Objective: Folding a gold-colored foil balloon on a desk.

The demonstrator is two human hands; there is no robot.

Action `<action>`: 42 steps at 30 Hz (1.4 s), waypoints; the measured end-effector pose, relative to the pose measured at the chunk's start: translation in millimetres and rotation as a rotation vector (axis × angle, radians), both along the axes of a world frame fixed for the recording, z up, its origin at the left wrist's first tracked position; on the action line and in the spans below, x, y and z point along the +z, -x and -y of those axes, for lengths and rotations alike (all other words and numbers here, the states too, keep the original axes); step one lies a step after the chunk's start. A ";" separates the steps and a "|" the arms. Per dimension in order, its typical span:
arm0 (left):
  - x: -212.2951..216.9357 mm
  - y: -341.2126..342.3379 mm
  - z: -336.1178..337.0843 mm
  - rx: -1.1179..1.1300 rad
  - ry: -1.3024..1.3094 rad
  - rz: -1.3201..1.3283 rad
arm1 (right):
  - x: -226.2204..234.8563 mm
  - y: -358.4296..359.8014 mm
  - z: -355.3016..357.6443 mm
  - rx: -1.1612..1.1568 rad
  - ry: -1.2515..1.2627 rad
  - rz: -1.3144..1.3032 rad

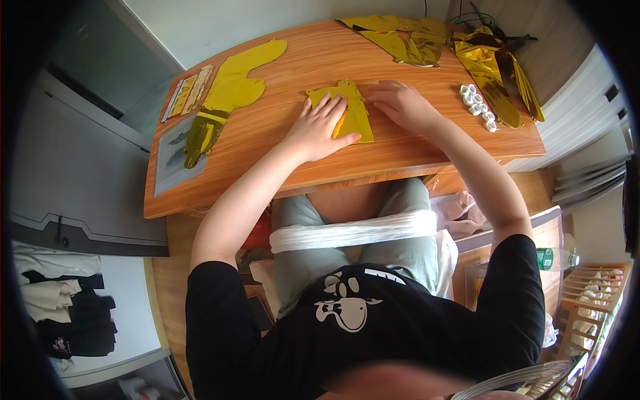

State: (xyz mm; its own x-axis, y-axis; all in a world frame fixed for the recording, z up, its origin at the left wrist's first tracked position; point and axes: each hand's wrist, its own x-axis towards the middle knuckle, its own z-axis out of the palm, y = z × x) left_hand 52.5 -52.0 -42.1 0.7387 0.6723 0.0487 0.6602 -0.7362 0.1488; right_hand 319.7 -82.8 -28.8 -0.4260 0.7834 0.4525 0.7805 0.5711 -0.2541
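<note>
A flat gold foil piece [361, 123], which looks like a deflated foil balloon, lies on the wooden table in front of me. My left hand [320, 128] rests flat on it with fingers spread, covering its left part. A bit of orange shows beside that hand's fingers. Just past the foil's right edge is my right hand [403, 107], low over the table, its fingers loosely bent toward the foil. Nothing shows in its grasp, though its palm side is hidden. Across my thighs stretches a bundle of white strands [353, 231].
On the table's left lies a long gold foil shape [233, 77], partly over a clear sheet [168, 157]. More gold foil [407, 40] lies at the back, with crumpled foil [483, 63] at the far right. Several small white rolls [475, 100] sit near the right edge.
</note>
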 end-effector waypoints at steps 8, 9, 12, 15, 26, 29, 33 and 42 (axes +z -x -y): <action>-1.0 1.2 0.9 0.001 -0.055 -0.035 | 4.7 -8.7 -8.0 0.161 0.013 0.169; -1.0 1.0 0.9 0.002 -0.068 -0.050 | 5.6 -9.0 -9.3 0.162 0.014 0.169; -3.3 -0.1 0.0 -0.004 -0.046 -0.030 | 8.8 -10.6 -13.9 0.186 -0.076 0.291; -5.2 -0.5 -2.2 -0.014 -0.044 -0.044 | 10.9 -13.4 -19.1 0.196 -0.110 0.355; -5.3 -0.3 -1.8 -0.022 -0.045 -0.045 | 0.2 -23.2 -27.5 0.162 0.035 0.216; -5.7 -0.2 -2.6 -0.017 -0.047 -0.034 | 11.1 -19.6 -29.7 0.179 -0.013 0.217; -8.0 -1.5 -3.2 -0.010 -0.056 -0.018 | 3.7 -0.1 -20.4 0.046 0.040 0.090; -8.6 0.1 -2.5 -0.008 -0.064 -0.016 | 14.9 17.1 1.2 0.019 -0.015 0.285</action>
